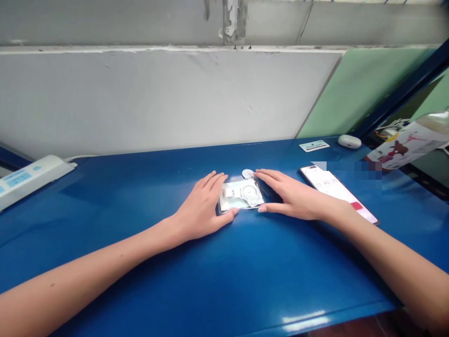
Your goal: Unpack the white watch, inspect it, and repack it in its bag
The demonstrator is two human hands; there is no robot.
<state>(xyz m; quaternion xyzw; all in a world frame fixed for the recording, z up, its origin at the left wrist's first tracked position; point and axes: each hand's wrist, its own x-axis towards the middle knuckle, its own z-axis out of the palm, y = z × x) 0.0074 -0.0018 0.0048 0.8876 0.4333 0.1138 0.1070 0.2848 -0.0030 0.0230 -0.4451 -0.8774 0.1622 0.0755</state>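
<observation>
A small flat device [242,195] with a clear film and white parts on top lies in the middle of the blue table [224,271]. My left hand [203,208] rests flat at its left edge, fingers stretched out, thumb along its near side. My right hand [289,196] lies flat at its right edge, fingers extended and touching it. A small white round disc [247,173] sits just behind the device, by my right fingertips.
A phone [338,192] with a lit screen lies to the right, partly under my right wrist. A white card [314,145] and a white earbud case [349,141] lie at the back right. A white power strip [28,179] sits far left. A printed package [410,142] stands at the right edge.
</observation>
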